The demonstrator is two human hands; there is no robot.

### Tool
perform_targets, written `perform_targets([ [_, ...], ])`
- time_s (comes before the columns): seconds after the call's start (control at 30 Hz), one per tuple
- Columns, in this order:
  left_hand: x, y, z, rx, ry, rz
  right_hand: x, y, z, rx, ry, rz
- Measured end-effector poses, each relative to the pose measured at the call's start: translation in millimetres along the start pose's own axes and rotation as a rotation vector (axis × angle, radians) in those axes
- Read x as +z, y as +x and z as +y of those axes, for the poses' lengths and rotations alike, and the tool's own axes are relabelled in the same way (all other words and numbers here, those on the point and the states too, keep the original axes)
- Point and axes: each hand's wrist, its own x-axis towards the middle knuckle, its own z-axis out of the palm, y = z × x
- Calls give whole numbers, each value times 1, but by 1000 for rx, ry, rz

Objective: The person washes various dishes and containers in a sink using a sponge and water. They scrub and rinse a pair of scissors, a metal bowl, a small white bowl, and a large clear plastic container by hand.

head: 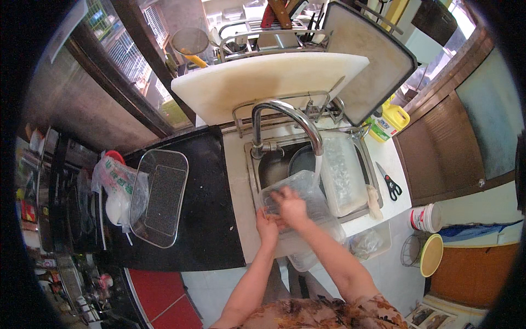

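Note:
My left hand (pixel 268 228) grips the near left edge of a clear plastic container (pixel 309 211), tilted at the front of the sink (pixel 250 164). Blurred by motion, my right hand (pixel 292 207) lies over the container with its fingers apart. Water (pixel 318 166) runs from the curved chrome faucet (pixel 287 107) onto the container's far end. To the right, a second translucent plastic container (pixel 343 172) rests across the sink. Partly hidden behind the held container, a dark round pan (pixel 299 159) sits in the basin.
Scissors (pixel 388 183) and a yellow detergent jug (pixel 388 121) are on the right counter. A wire mesh basket (pixel 162 197) stands on the black counter at left, beside a plastic bag (pixel 117 181). A white cutting board (pixel 267 84) leans behind the faucet. A cloth (pixel 374 201) hangs at the sink's right rim.

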Motion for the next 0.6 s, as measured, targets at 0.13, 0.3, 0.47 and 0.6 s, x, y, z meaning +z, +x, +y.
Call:
perform_targets([
  [0.13,-23,16,-25,300,65,126,-14,11,-29,-42,53,-54],
  [0.3,1,-9,2,-82,-82,86,-13,2,-1,185,-87,35],
  [0.47,-32,16,-38,184,51,138,-6,12,-47,-130,91,-18],
  [0.6,-23,-12,2,-74,-214,129,-11,4,-11,118,-22,40],
])
